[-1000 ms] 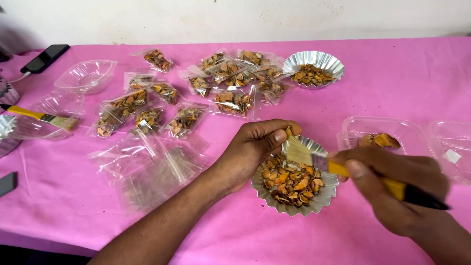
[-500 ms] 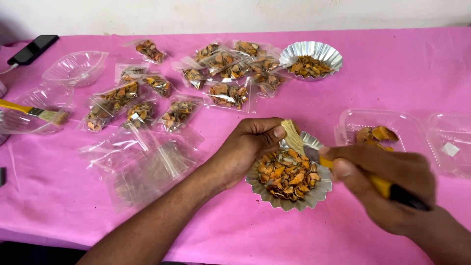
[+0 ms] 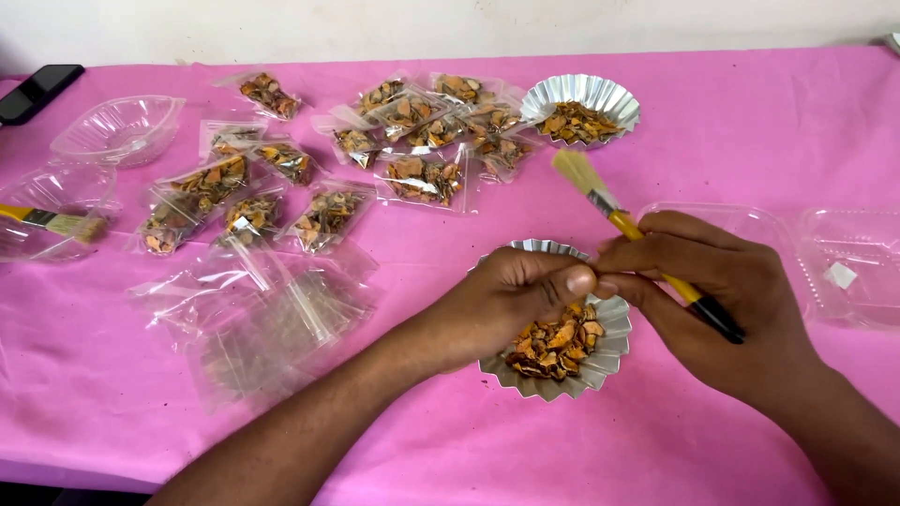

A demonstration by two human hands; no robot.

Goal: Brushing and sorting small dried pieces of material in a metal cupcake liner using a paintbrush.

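Fingers [image 3: 656, 258] of right hand [image 3: 722, 300] grip brush [image 3: 637, 234] above foil cup [image 3: 600, 361].

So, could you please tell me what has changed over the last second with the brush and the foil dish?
The right hand has lifted the yellow-handled brush out of the crinkled foil dish of orange chips; its bristles now point up and away, clear of the dish. The left hand stays on the dish, fingers over the chips. The filled clear packets lie as before.
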